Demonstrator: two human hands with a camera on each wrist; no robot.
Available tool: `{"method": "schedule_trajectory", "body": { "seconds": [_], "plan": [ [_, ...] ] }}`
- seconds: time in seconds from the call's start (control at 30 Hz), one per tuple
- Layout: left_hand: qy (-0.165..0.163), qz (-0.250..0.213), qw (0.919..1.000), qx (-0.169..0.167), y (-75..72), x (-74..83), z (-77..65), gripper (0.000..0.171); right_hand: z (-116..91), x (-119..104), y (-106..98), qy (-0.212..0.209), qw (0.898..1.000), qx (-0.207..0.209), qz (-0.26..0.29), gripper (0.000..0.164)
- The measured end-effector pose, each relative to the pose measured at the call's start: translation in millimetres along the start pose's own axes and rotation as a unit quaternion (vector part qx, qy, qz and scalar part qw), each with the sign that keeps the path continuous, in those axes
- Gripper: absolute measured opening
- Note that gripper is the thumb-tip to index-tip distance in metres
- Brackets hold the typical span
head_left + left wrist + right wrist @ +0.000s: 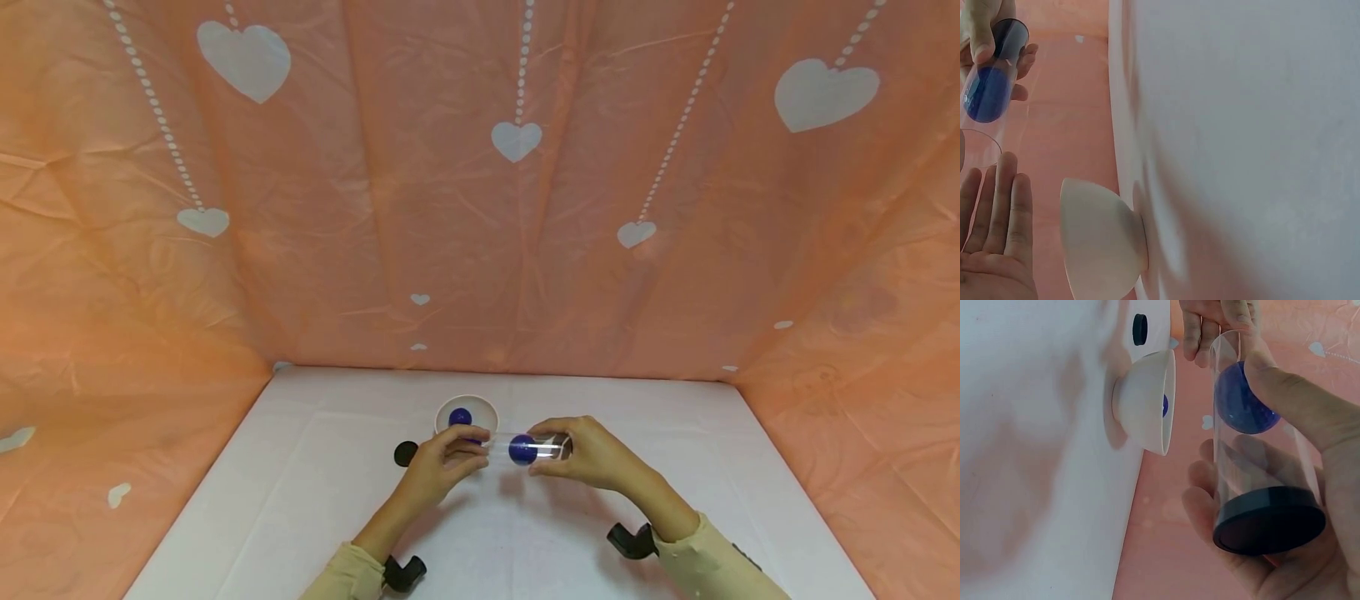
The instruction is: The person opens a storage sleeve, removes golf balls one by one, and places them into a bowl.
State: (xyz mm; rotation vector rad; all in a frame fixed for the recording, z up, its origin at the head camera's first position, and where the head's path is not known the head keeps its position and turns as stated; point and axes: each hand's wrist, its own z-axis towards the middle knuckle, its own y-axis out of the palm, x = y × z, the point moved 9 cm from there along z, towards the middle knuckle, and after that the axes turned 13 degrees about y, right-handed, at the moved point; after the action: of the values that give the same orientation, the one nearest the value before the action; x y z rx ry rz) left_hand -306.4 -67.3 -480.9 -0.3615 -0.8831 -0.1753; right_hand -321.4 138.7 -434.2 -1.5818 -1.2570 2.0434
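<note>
My right hand (596, 454) grips a clear tube (1225, 462) lying sideways above the table, thumb on one side and fingers on the other. A black cap (1272, 528) closes the tube's right end. Inside it sits a dark blue ball (522, 450). At the uncapped left end is my left hand (442, 467), its straight fingers (1005, 206) right at the rim. Behind the left fingers stands a white bowl (487, 408), with a blue ball (461, 416) in it; the bowl is partly hidden by the hand.
A loose black cap (406, 453) lies on the white table (337, 483), left of the bowl. Orange cloth (465, 250) with pale hearts hangs behind the table and along both sides. Black wrist mounts show at both sleeves.
</note>
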Motion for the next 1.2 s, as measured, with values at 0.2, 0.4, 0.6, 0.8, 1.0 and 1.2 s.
{"method": "schedule_trajectory", "body": {
  "seconds": [0.2, 0.4, 0.6, 0.8, 1.0, 1.2],
  "plan": [
    [0.013, -0.015, 0.9998, 0.002, 1.7, -0.7, -0.3, 0.037, -0.3, -1.2, -1.7, -0.007, 1.0, 0.004, -0.007, 0.047],
    [0.0, -0.028, 0.9996, 0.002, 3.4, -2.4, -1.4, 0.038, -0.9, -1.9, -2.9, -0.009, 1.0, 0.005, -0.014, 0.047],
    [-0.002, -0.029, 0.9996, 0.007, 4.8, -4.7, -2.4, 0.039, -0.8, -4.6, -3.8, -0.014, 1.0, 0.005, -0.023, 0.046],
    [-0.015, -0.034, 0.9993, 0.009, 5.7, -7.0, -3.6, 0.037, -0.2, -4.7, -3.0, -0.008, 1.0, -0.007, -0.027, 0.045],
    [-0.029, -0.037, 0.9988, 0.007, 7.3, -9.0, -3.8, 0.037, 0.6, -4.5, -3.5, -0.008, 0.999, -0.013, -0.034, 0.046],
    [-0.027, -0.04, 0.9988, 0.006, 8.3, -9.3, -2.8, 0.037, 0.4, -5.8, -5.6, -0.004, 0.999, -0.013, -0.042, 0.046]
  ]
}}
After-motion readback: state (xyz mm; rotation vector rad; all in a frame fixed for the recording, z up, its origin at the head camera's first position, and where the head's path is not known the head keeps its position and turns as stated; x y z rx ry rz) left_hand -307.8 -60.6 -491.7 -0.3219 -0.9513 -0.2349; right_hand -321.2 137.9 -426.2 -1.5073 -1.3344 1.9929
